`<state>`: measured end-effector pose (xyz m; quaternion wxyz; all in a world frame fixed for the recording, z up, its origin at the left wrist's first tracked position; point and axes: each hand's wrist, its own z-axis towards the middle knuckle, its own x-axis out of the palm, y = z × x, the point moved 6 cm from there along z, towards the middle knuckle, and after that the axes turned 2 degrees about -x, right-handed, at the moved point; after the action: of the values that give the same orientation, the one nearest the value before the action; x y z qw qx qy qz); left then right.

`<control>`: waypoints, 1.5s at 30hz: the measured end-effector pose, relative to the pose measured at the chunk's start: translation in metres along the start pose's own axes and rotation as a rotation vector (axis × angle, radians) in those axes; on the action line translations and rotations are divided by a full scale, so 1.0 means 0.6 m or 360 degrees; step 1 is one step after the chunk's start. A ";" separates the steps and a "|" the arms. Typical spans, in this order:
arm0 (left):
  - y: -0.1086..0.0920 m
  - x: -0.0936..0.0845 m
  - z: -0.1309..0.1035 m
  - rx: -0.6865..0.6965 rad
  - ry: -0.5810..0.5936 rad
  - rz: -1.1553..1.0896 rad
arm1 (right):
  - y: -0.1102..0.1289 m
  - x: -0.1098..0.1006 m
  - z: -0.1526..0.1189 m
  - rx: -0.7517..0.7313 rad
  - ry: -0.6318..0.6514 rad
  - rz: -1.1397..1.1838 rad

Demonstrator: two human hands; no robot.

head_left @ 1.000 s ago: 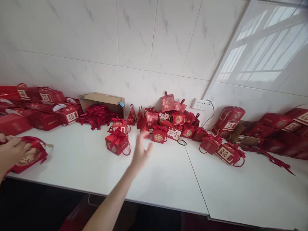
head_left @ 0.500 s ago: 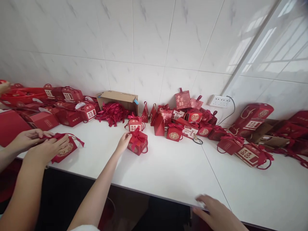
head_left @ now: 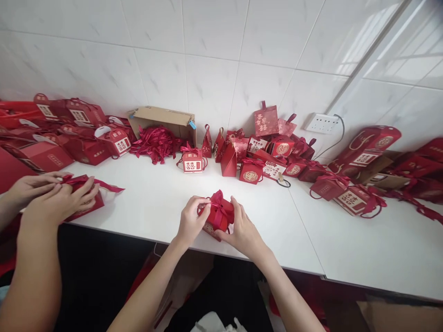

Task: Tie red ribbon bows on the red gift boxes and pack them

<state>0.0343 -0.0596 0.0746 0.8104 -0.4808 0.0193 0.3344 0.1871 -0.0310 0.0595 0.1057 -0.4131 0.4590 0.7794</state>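
A small red gift box (head_left: 212,229) tied with a crimson ribbon bow (head_left: 219,213) is near the table's front edge. At its left side, my left hand (head_left: 194,218) has its fingers pinched on the bow's ribbon. My right hand (head_left: 246,231) grips the box from the right, thumb in front and fingers behind. Part of the box is hidden by my hands. Behind it stands another red box (head_left: 192,165) with a white label and a bow.
A co-worker's hands (head_left: 51,193) work on a ribboned red box (head_left: 88,208) at left. Loose ribbons (head_left: 157,144) spill from an open cardboard box (head_left: 162,115). Several red boxes line the wall near a power strip (head_left: 322,123).
The bowed box has come nearer the front edge with my left hand. My right hand has moved from the table's edge onto the box. The camera view has tilted down.
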 end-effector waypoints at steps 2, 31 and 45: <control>-0.016 -0.008 -0.010 0.0060 -0.0017 0.0036 | -0.009 -0.005 0.001 -0.0069 0.0049 0.0089; -0.037 0.053 0.023 0.0175 0.0763 0.0440 | 0.049 -0.014 -0.064 -0.0803 -0.0719 -0.0222; -0.056 0.057 -0.001 0.0289 0.0521 0.0678 | 0.053 -0.029 -0.073 -0.0867 -0.0742 -0.0288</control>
<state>0.0799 -0.0527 0.0883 0.7476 -0.4390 0.2805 0.4119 0.2047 -0.0801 0.0821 0.1620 -0.2765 0.1600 0.9337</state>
